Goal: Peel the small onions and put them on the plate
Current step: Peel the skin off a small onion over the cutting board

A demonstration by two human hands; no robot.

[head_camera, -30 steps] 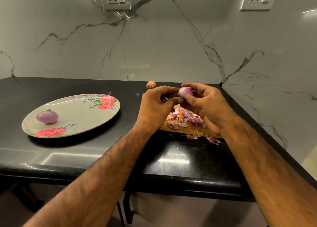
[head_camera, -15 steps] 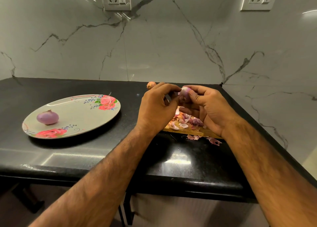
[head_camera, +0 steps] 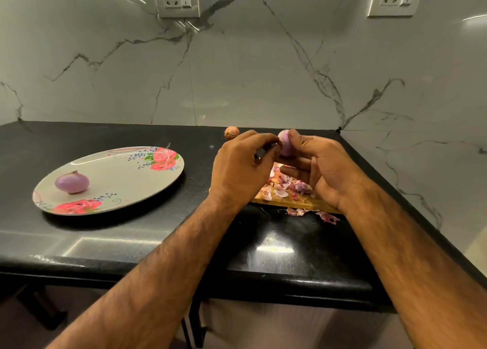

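Little has shifted since the earlier frame: the left hand (head_camera: 242, 169) has brought its fingertips down onto the left end of the held onion (head_camera: 286, 146), and the right thumb now sits higher on it. Right of centre in the frame, the right hand (head_camera: 325, 169) grips this pale purple onion between thumb and curled fingers, raised above the wooden board (head_camera: 295, 204). The left hand pinches a brownish wisp of skin at the onion's end, its fingers curled in. Below the hands a heap of pink and white peelings (head_camera: 287, 186) lies on the board, and a few loose scraps (head_camera: 311, 213) lie on the black counter (head_camera: 131, 238) just in front of it. One brown unpeeled onion (head_camera: 232, 132) rests on the counter behind the left hand, near the marble wall. At the left of the frame the flowered plate (head_camera: 118, 176) carries one peeled onion (head_camera: 71, 182) near its left edge.
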